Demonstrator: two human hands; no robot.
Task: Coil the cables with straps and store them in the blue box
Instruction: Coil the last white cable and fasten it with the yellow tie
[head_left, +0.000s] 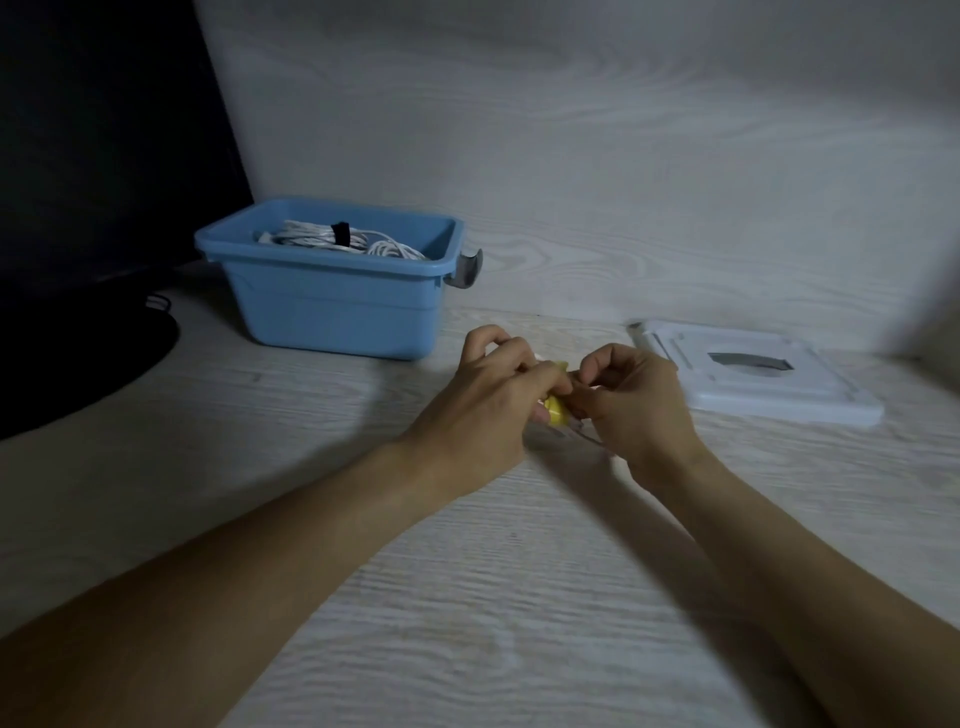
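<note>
The blue box stands open at the back left of the wooden table. Inside it lies a coiled white cable bound with a black strap, beside another loose white coil. In front of the box, mid-table, my left hand and my right hand meet with curled fingers around a small bundle. A yellow strap shows between them, with a bit of pale cable under it. Most of that bundle is hidden by my fingers.
The box's white lid lies flat at the right, close to my right hand. A dark monitor and its black base fill the left side. A pale wood-grain wall rises behind the table.
</note>
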